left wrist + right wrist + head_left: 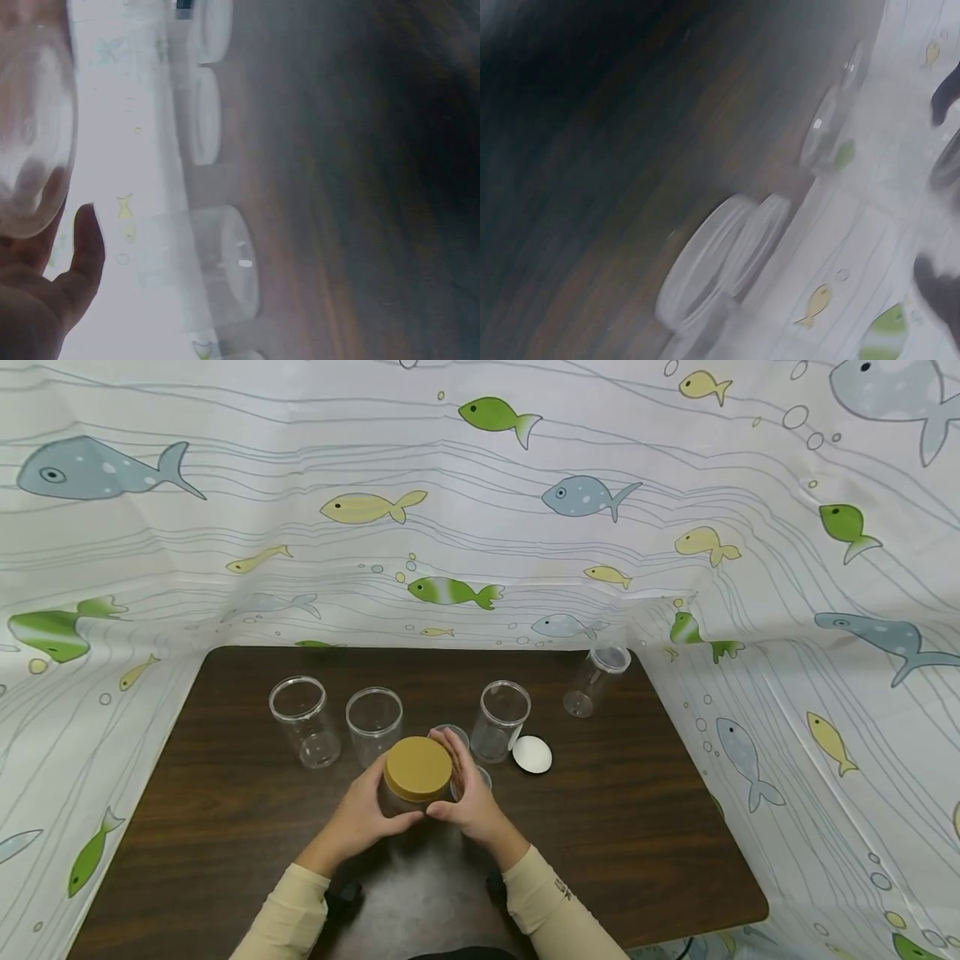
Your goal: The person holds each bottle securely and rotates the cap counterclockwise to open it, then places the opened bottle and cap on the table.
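Observation:
A clear jar with a gold lid [417, 768] is held upright between my two hands, above the front middle of the table. My left hand [356, 814] grips its left side, thumb at the near side. From the right, my right hand [476, 806] holds it too, with the fingers up along the side and the thumb in front. In the left wrist view the round clear base of the jar [34, 135] shows, raised off the tabletop. Clear round lids [482, 777] lie just behind and beside the right hand, partly hidden by it.
Two open clear jars [307, 727] [372, 718] stand at the left on the dark wooden table [622, 835]. Another open jar [495, 731] is right of the hands, beside a white disc [533, 755]. A taller jar [592, 685] stands at the back right. Fish-patterned cloth [450, 543] surrounds the table.

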Motion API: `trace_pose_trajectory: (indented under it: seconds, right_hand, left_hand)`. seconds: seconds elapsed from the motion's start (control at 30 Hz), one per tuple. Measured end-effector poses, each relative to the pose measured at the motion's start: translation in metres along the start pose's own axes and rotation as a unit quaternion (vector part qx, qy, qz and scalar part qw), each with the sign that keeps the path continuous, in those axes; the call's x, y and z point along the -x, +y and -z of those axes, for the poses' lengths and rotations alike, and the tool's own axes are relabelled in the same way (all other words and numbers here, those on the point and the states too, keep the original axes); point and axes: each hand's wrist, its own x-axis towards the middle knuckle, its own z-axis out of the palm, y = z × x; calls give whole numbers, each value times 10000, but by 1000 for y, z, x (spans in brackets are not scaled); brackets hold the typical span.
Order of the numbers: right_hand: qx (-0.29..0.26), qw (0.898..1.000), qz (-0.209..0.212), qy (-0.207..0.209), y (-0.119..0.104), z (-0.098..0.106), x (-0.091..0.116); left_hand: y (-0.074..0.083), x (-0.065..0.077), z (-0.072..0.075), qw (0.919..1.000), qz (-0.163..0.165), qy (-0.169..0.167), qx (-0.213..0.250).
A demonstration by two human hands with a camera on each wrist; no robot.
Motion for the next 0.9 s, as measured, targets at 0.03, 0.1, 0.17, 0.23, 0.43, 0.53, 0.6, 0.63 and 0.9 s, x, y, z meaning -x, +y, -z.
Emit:
trace_pose_trajectory:
  seconds: [0.03,0.1,0.17,0.23,0.43,0.53,0.6,0.63,0.9]
  right_hand:
    - [259,9995,39,184,-1,-4,0]
    - [668,9966,44,482,-3,-11,1]
    - [968,9930,-19,679,-5,-17,2]
    - [1143,9901,-82,811,-6,-21,3]
    - [1122,9881,-203,1028,-6,-26,4]
    - [1018,9900,-273,940,-8,-25,3]
    - [1038,9911,-298,780,-8,-21,2]
    - [1016,9922,-289,658,-9,-19,1]
    - [47,9967,-31,-813,-10,10,-4]
  left_hand:
    - [-2,0,-1,9998,-18,139,-127]
    - [-3,0,-3,9990,-35,320,-322]
    - [-4,1,-6,9981,-61,404,-463]
    - [-5,1,-9,9975,-63,414,-561]
    - [-5,3,-13,9978,-103,372,-535]
    - [-5,3,-12,9983,-148,321,-459]
    - [-4,3,-10,9987,-167,255,-409]
    - [-3,3,-9,9989,-172,210,-395]
    - [1,3,1,9975,-232,-665,74]
